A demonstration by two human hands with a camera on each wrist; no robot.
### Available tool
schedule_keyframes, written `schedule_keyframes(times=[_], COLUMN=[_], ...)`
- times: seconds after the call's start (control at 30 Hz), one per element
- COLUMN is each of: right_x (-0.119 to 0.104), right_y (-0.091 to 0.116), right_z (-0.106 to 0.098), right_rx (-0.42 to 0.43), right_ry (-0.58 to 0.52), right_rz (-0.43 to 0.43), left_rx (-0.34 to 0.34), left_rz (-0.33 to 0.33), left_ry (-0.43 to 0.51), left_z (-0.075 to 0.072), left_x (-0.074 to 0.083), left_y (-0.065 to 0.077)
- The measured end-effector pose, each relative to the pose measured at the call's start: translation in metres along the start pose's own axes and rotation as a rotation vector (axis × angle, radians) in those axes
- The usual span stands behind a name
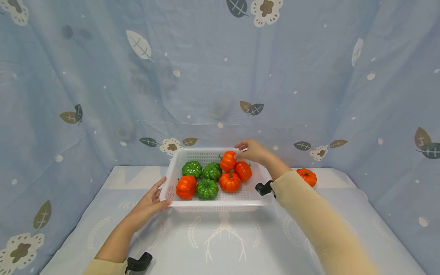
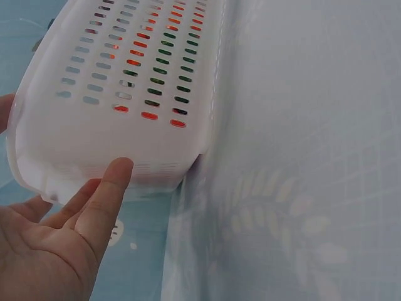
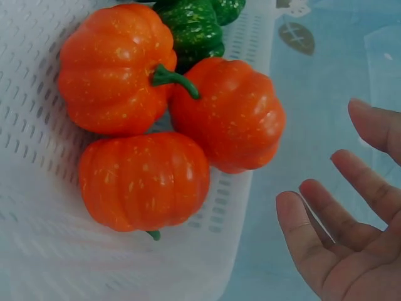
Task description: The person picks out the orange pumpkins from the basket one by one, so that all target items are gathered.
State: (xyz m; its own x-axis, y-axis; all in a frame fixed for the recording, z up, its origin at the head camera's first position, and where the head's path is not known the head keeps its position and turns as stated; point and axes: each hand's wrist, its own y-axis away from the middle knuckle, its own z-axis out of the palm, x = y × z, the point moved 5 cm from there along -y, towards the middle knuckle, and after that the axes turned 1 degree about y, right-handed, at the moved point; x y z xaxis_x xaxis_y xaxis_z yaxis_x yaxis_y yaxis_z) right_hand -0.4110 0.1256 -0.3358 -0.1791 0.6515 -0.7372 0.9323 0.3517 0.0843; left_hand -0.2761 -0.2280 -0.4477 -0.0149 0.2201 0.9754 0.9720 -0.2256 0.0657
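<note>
Backdrop: blue leaf-print curtain [image 1: 199, 80]
White basket [image 1: 213, 204]: on table [image 1: 182, 244], long axis left-right
Left hand [image 1: 149, 202]: holds its near-left corner
Right hand [image 1: 253, 151]: fingers spread, holding nothing, by far-right rim; nearest orange pumpkin [image 1: 227, 161] just left

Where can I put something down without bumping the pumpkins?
Try the bare table in front of the basket, between the left arm and right sleeve. Inside, the basket's front right corner is free, beside the orange pumpkins. It's crowded further left and back: orange and green pumpkins bunch together, with the right hand near the back rim.
</note>
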Motion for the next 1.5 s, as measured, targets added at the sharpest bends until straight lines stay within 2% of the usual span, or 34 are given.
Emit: schedule_keyframes(times=[0.33, 0.7, 1.3, 1.5], right_x=[0.007, 0.006, 0.005, -0.002], right_y=[-0.025, -0.032, -0.033, -0.026], right_z=[0.020, 0.035, 0.035, 0.028], right_rx=[-0.005, -0.007, 0.082, 0.085], right_ry=[-0.011, 0.021, 0.088, 0.061], right_rz=[0.015, 0.017, 0.039, 0.054], left_rx=[-0.007, -0.014, -0.016, -0.022], left_rz=[-0.005, 0.006, 0.001, 0.003], left_ry=[-0.002, 0.000, 0.013, 0.025], left_z=[0.000, 0.003, 0.003, 0.002], left_x=[0.003, 0.005, 0.005, 0.006], left_y=[0.002, 0.003, 0.003, 0.004])
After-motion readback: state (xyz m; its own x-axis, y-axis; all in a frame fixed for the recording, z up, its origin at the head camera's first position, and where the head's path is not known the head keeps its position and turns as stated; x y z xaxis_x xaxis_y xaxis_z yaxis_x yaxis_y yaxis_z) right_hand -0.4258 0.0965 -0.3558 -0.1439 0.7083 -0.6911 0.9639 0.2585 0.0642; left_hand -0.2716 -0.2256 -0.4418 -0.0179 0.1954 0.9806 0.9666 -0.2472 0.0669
